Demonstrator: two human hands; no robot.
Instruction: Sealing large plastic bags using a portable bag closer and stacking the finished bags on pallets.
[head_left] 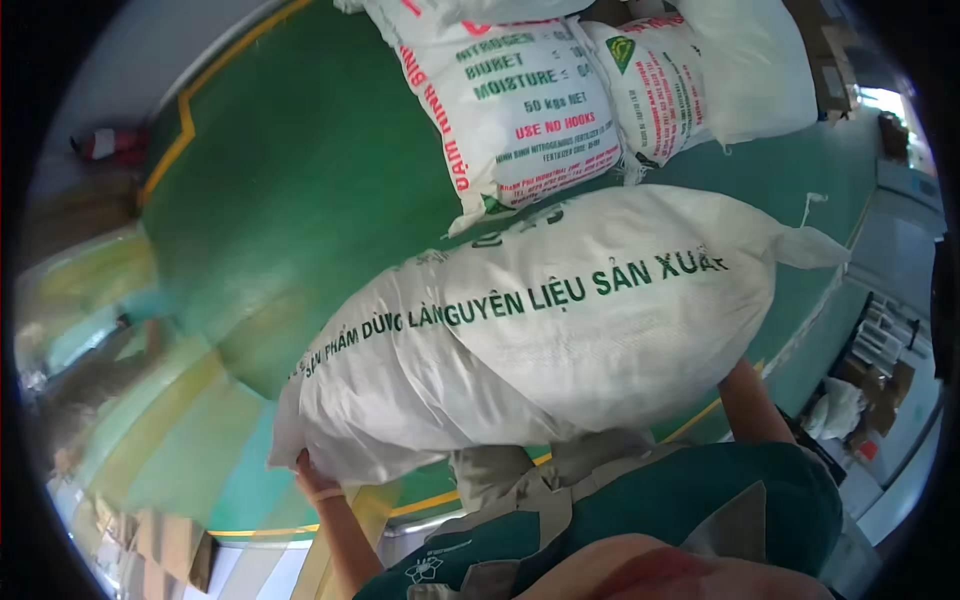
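Observation:
A large, bulging white woven sack (560,350) with green printing lies across the view in front of my body. Its right end narrows into a tied tip with a loose string. My left hand (312,478) grips the sack's lower left corner, with fingers partly behind the fabric. At the lower right side of the sack is my right hand (738,378), holding it from beneath; the fingers are hidden by the sack.
Beyond it several full white sacks (540,130) with red and green printing are grouped on the green floor (270,180). Yellow lines (187,115) mark the floor. Cardboard boxes (170,545) stand at lower left, and shelving with goods (880,340) is at right.

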